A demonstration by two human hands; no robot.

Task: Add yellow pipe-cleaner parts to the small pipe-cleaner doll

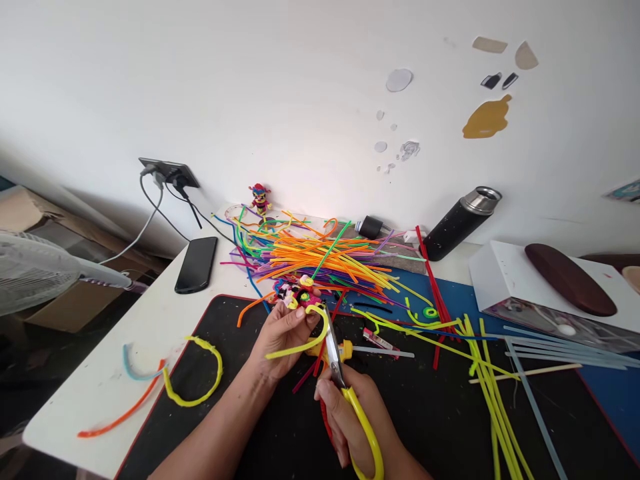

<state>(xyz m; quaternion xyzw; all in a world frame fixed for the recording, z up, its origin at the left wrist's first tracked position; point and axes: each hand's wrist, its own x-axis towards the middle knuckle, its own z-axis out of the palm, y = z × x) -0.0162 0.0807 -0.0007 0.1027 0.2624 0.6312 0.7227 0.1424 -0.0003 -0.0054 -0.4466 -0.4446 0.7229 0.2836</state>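
My left hand (286, 331) is closed around a small figure (306, 298) made of pink, yellow and black pipe cleaners. From the figure a yellow pipe cleaner (299, 349) curls round and hangs past my palm. In my right hand (353, 410) is a pair of scissors (334, 353) with yellow handles. Their blades point up beside the curl of the yellow pipe cleaner; I cannot tell whether they touch it. Behind my hands lies a yellow glue gun (345, 349), partly hidden, with a glue stick in its end.
A heap of coloured pipe cleaners (320, 257) fills the back. A finished-looking figure (260, 199) stands by the wall. Left are a phone (197, 265) and a yellow loop (219, 373). Right are yellow pipe cleaners (495, 413), glue sticks (537, 407), a black flask (457, 227) and a white box (505, 267).
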